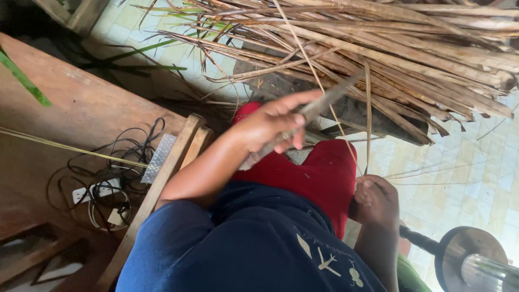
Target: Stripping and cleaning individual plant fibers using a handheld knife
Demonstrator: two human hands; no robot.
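Note:
My left hand [273,123] is raised over my lap and shut on a long grey blade-like tool [324,103], blurred, whose tip points up to the right toward the dry leaves. My right hand [376,199] rests lower right beside my red-clothed knee [319,173] and pinches a thin dry leaf strip [368,108] that runs straight up into the pile. A second pale strand [319,81] crosses diagonally behind the tool. My dark blue shirt [254,243] fills the bottom of the view.
A big heap of dry brown palm leaves [411,48] lies across the top. At the left stands a wooden bench [70,108] with tangled black cables and a white power strip [97,189]. A round metal stand [470,254] sits bottom right on the pale tiled floor [465,162].

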